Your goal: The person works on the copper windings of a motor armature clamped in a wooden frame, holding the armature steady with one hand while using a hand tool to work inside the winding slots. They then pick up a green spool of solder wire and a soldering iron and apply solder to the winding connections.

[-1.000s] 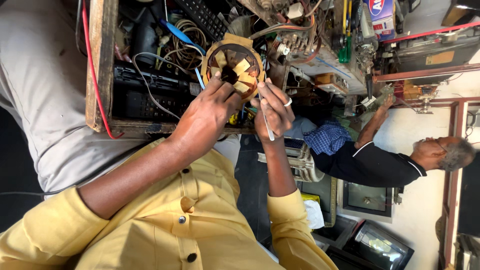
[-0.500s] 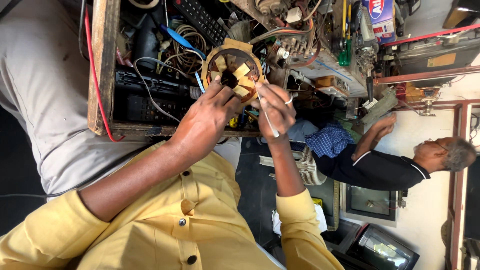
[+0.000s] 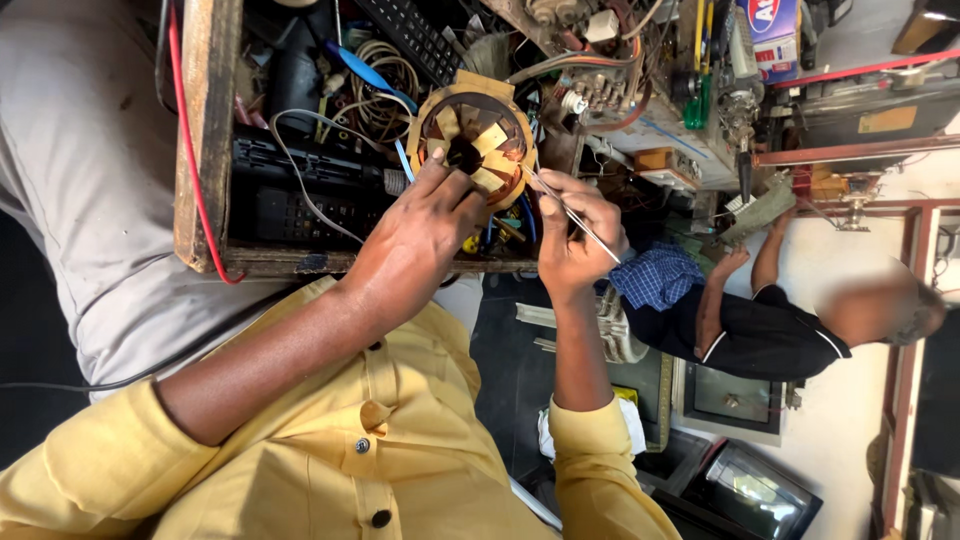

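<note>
**Stator in hand over the crate**

Head view: our left hand (image 3: 420, 235) gripped the round stator (image 3: 475, 135), fingers curled on its rim, above a cluttered wooden crate (image 3: 205, 150). Our right hand (image 3: 575, 235) pinched a thin metal pick (image 3: 570, 212) tight, its tip at the windings. Another person (image 3: 760, 320) worked nearby.

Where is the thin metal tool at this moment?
In the head view, the thin metal tool is right of centre, held in the right hand, its tip at the round wound coil that the left hand holds.
</note>
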